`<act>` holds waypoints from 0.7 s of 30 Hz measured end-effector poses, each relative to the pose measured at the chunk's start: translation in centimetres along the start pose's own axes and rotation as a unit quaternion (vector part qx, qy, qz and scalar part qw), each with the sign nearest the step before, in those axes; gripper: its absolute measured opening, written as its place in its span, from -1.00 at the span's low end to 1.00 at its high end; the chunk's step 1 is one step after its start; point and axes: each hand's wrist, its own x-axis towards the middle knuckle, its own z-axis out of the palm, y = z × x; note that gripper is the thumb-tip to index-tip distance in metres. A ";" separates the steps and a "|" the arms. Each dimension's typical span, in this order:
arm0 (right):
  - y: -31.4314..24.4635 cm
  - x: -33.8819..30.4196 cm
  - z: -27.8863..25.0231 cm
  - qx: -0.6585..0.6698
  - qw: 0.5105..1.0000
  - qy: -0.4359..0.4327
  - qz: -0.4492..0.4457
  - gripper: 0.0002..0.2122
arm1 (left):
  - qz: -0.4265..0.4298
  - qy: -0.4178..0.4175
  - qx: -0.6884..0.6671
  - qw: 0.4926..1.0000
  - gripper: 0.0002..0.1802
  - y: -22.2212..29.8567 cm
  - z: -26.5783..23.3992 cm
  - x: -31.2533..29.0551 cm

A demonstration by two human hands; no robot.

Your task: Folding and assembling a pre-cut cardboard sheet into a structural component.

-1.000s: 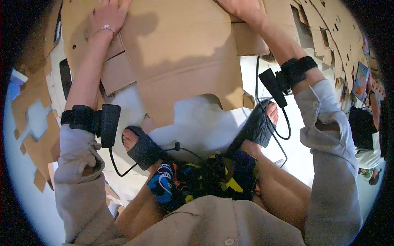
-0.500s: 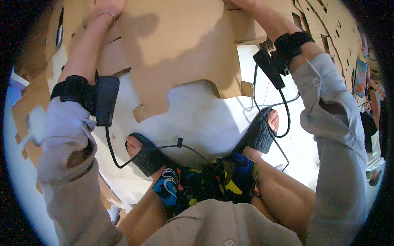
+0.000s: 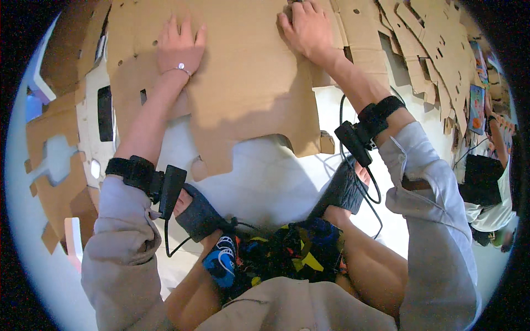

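Observation:
A large brown cardboard sheet (image 3: 248, 88) with a cut-out notch in its near edge lies flat before me. My left hand (image 3: 181, 48) rests palm down on its left part, fingers spread and holding nothing. Toward the far right of the sheet, my right hand (image 3: 308, 30) is closed, its fingers bent at the top of the picture. A bit of something dark (image 3: 296, 1) shows at these fingertips, too cropped to name. Below the sheet's right corner sits a small cardboard flap (image 3: 327, 142).
More cut cardboard pieces (image 3: 433, 49) lie layered at the right, and another piece (image 3: 55, 121) with holes lies at the left. Black cables (image 3: 375, 190) run from the straps on my forearms past my feet. Another person (image 3: 488, 187) is at the far right.
The view has shifted so both hands now show fully lower in the picture. My left hand has moved right, nearer the sheet's middle; my right hand has moved left.

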 end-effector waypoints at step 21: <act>0.1 1.5 1.0 0.015 0.999 0.004 -0.041 -0.60 | 0.011 -0.082 -0.072 0.994 -0.51 -1.3 -1.0 1.4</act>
